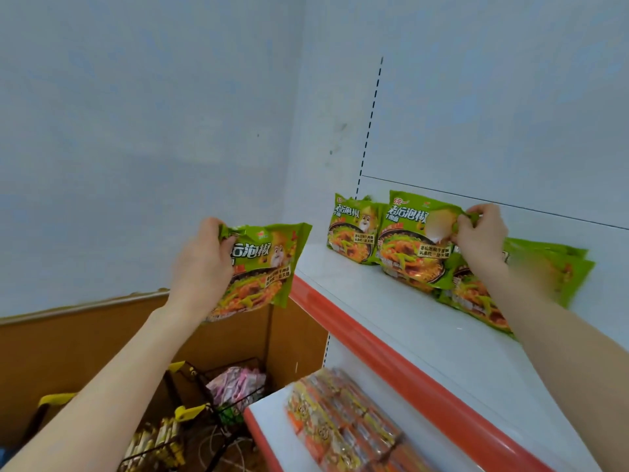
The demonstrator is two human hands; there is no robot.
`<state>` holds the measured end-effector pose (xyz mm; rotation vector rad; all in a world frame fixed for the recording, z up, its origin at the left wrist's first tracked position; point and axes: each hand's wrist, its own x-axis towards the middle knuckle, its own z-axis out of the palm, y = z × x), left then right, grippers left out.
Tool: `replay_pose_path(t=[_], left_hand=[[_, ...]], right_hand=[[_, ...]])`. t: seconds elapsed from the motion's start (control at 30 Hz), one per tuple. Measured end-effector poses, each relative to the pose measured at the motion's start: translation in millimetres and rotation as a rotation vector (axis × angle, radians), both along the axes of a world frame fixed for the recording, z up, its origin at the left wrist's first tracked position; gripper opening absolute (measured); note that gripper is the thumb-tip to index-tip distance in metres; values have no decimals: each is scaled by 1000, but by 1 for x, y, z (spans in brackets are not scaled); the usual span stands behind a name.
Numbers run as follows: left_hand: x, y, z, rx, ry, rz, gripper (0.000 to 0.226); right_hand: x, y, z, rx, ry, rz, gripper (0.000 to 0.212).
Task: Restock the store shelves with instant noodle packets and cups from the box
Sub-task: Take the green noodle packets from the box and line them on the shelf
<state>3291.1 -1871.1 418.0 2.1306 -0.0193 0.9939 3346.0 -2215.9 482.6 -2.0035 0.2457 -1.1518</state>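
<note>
My left hand (204,264) grips a green instant noodle packet (262,267) by its top left corner, holding it in the air left of the upper shelf (391,301). My right hand (480,233) pinches the top right corner of a second green packet (412,240) that stands upright on that white shelf. Another green packet (352,229) stands just left of it against the back panel. More green packets (551,267) lie stacked flat on the shelf under my right forearm.
The shelf has a red front strip (391,362). On the lower shelf lie several orange noodle packets (343,424). Down to the left stand wire baskets (190,413) with yellow tags and small goods, in front of a brown panel (68,342). A pale wall fills the upper left.
</note>
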Motion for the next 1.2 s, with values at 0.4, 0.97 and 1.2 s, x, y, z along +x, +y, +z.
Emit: replay_pose_path(t=[0.4, 0.97, 1.2], left_hand=[[8, -7, 7, 20, -76, -15, 22], [27, -6, 37, -159, -201, -345, 8], [35, -62, 34, -313, -137, -634, 12]], right_hand=[[30, -3, -27, -16, 140, -22, 20], [-21, 29, 30, -267, 208, 92, 23], [-98, 73, 36, -138, 358, 625, 39]])
